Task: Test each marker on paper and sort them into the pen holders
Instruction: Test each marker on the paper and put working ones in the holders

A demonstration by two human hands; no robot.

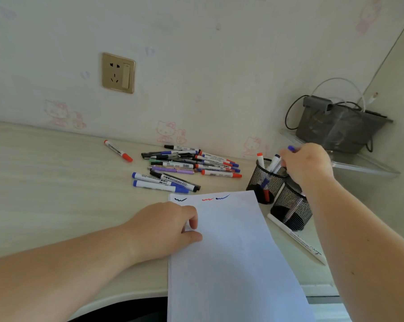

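Fingers of the right hand (306, 165) curl around a blue-capped marker (291, 148) above the far pen holder (265, 180); most of its barrel is hidden. Left hand (166, 225) rests on the left edge of the paper (231, 252), fingers loosely bent, holding nothing. Desk (45, 182) carries a pile of markers (187, 166) far of the paper. Near pen holder (289, 205) touches the far one. Three test scribbles (202, 198) sit at the paper's far edge.

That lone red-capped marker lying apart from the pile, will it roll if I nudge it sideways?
Likely yes: the lone marker has a round barrel and lies flat on the smooth desk, with nothing beside it to stop it. It looks stiff and light, so a grip at mid-barrel should lift it easily, though the plastic may be slippery.
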